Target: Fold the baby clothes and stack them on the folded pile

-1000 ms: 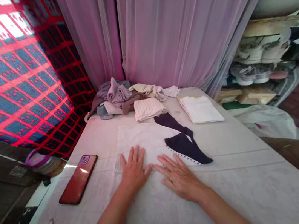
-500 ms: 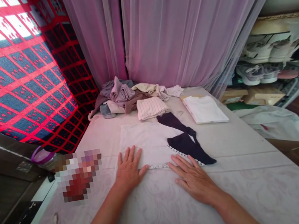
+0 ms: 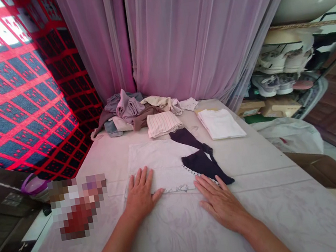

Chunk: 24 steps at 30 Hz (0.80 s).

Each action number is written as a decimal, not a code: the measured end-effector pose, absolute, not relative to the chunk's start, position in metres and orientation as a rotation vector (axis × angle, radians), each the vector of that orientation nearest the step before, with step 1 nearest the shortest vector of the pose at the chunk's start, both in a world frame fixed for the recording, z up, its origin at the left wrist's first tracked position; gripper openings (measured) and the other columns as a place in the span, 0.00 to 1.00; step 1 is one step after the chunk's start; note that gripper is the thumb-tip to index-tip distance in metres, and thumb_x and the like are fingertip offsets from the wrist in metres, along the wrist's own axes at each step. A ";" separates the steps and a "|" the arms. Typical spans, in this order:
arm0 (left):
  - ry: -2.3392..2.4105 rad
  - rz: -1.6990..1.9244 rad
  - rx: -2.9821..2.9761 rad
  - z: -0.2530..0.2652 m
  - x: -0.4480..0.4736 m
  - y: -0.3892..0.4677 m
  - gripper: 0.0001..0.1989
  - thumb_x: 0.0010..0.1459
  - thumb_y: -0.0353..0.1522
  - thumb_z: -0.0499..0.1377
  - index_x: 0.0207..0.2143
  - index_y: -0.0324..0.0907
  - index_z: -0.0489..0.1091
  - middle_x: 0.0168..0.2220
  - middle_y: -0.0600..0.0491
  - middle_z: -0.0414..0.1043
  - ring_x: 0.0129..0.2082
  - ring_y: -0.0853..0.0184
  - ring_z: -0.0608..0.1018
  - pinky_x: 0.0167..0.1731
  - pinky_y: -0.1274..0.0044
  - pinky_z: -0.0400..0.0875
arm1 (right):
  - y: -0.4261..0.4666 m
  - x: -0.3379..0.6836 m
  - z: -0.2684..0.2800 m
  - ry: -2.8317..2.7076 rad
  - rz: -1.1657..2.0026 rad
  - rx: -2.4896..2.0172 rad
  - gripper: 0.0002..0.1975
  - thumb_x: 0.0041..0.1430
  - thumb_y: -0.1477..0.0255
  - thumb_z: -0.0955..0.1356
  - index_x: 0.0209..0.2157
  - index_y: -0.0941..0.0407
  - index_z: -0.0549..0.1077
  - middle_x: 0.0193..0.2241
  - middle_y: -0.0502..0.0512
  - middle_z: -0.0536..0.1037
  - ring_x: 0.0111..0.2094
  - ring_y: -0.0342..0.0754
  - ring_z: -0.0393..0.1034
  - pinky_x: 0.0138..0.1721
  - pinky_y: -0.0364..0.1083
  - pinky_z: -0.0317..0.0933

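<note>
The head view shows a white garment point(image 3: 156, 158) with dark panels lying flat on the pale patterned cloth point(image 3: 174, 241); the print along its near edge is too small to read. The left hand point(image 3: 139, 194) rests palm down on its near left part, fingers slightly apart. The right hand point(image 3: 217, 201) touches the dotted trim, fingers nearly together, thumb apart. Beyond lie a folded striped cloth point(image 3: 164, 124), a clothes heap point(image 3: 129, 110) and, to the right, a folded white piece point(image 3: 222, 123).
</note>
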<state>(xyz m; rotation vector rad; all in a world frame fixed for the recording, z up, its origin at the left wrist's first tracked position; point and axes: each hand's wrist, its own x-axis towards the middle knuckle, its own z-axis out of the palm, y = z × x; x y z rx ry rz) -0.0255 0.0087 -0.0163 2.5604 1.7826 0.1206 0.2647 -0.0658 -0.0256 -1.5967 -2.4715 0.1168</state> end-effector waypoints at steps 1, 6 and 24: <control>1.778 0.116 2.564 -0.017 -0.027 0.009 0.39 0.59 0.55 0.44 0.64 0.41 0.53 0.67 0.45 0.46 0.66 0.52 0.52 0.62 0.58 0.46 | -0.067 0.268 -0.025 -2.458 0.105 -1.585 0.26 0.66 0.60 0.57 0.64 0.50 0.55 0.63 0.55 0.59 0.63 0.53 0.52 0.63 0.63 0.41; 1.788 0.131 2.563 -0.018 -0.027 0.012 0.38 0.59 0.54 0.45 0.64 0.40 0.55 0.67 0.44 0.48 0.66 0.51 0.53 0.61 0.56 0.48 | -0.056 0.285 -0.017 -2.087 -0.019 -1.609 0.19 0.66 0.64 0.57 0.49 0.52 0.74 0.49 0.55 0.76 0.51 0.50 0.69 0.55 0.53 0.58; 1.216 0.328 2.618 0.012 0.020 0.009 0.18 0.64 0.41 0.49 0.49 0.48 0.72 0.54 0.51 0.71 0.55 0.59 0.70 0.58 0.60 0.56 | -0.009 0.313 -0.021 -1.553 0.255 -1.952 0.10 0.51 0.61 0.67 0.31 0.50 0.77 0.28 0.49 0.78 0.25 0.44 0.70 0.27 0.43 0.61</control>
